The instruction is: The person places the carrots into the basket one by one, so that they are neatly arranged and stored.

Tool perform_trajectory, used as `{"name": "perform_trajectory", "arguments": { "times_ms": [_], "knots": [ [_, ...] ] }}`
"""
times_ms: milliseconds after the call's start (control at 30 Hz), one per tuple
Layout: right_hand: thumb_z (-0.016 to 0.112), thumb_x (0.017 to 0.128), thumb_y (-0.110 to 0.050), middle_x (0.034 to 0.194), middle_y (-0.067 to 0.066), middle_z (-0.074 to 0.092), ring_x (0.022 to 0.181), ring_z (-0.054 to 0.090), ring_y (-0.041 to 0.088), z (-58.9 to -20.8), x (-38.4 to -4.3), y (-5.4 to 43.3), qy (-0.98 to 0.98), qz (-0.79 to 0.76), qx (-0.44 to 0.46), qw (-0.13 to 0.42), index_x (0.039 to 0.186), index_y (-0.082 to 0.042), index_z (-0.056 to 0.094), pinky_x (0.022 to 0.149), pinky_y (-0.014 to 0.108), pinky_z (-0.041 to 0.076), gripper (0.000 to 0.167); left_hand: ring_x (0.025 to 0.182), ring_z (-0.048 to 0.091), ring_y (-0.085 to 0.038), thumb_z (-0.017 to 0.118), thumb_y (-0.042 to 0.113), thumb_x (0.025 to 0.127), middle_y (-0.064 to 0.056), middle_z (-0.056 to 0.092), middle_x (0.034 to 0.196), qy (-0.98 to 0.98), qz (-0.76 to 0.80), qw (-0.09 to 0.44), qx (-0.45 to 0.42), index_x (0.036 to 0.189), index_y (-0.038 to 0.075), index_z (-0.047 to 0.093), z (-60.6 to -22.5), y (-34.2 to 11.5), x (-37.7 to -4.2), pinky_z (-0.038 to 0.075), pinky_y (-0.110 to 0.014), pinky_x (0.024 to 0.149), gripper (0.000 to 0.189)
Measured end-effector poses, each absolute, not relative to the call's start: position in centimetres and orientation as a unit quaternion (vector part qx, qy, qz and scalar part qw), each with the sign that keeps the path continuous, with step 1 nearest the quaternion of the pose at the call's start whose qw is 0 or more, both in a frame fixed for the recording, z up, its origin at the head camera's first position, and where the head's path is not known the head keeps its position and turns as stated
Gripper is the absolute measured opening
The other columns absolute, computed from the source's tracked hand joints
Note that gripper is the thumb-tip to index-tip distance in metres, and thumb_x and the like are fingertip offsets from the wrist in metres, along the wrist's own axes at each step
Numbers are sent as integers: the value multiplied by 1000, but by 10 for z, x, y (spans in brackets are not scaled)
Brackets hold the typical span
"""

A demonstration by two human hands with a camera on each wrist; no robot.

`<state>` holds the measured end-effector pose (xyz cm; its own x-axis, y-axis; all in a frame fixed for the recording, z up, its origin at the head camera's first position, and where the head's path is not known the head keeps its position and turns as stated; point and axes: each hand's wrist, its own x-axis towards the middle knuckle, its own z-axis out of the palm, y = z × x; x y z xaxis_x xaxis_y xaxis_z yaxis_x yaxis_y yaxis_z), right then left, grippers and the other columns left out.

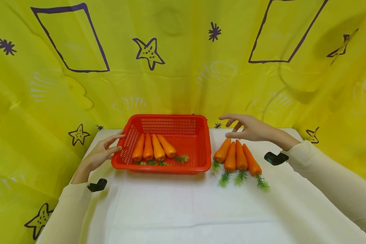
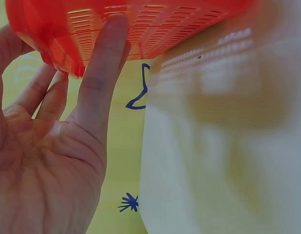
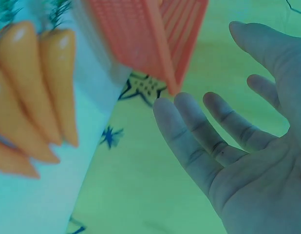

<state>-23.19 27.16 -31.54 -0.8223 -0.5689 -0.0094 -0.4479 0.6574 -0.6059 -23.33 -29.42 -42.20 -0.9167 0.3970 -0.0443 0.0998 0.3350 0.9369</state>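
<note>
A red plastic basket [image 1: 161, 167] with slotted walls stands on the white table. Several orange carrots [image 1: 148, 147] with green tops lie side by side inside it. At the basket's left side is my left hand [image 1: 99, 154], its fairly straight fingers touching the rim and outer wall. My right hand [image 1: 247, 128] hovers right of the basket with fingers spread and slightly bent, nothing between them. Just below it, several more carrots [image 1: 230, 157] lie fanned out on the table, tips away from me and leafy tops towards me.
White cloth covers the table [image 1: 158, 206]. A yellow curtain [image 1: 183, 84] printed with purple stars and outlines hangs behind the table and along both sides. Each wrist carries a small black device, such as the one on the right wrist [image 1: 276, 158].
</note>
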Motion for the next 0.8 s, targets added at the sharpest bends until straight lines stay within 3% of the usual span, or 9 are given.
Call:
{"name": "perform_trajectory", "arguments": {
  "times_ms": [400,667,800],
  "knots": [
    [76,95,-16,126,17,61,93,70,23,-321,-202,324,911,-328,-236,90,153,-8,45,69,33,59,66,146,30,-44,58,17,106,-5,12,173,805,557,129,160,156,5,41,-422,-296,-232,58,-34,84,54],
    [75,95,-14,127,19,61,90,70,23,-332,-195,336,908,-343,-220,97,154,-8,43,66,33,59,67,133,47,-10,58,18,106,-4,12,173,806,553,130,165,155,6,42,-422,-296,-233,58,-34,85,53],
    [75,95,-13,127,21,61,94,70,29,-337,-194,338,902,-359,-219,100,154,-7,43,67,34,59,67,140,43,-24,58,18,106,-5,12,173,807,553,129,162,156,5,41,-422,-296,-233,58,-33,85,54]
  ]
}}
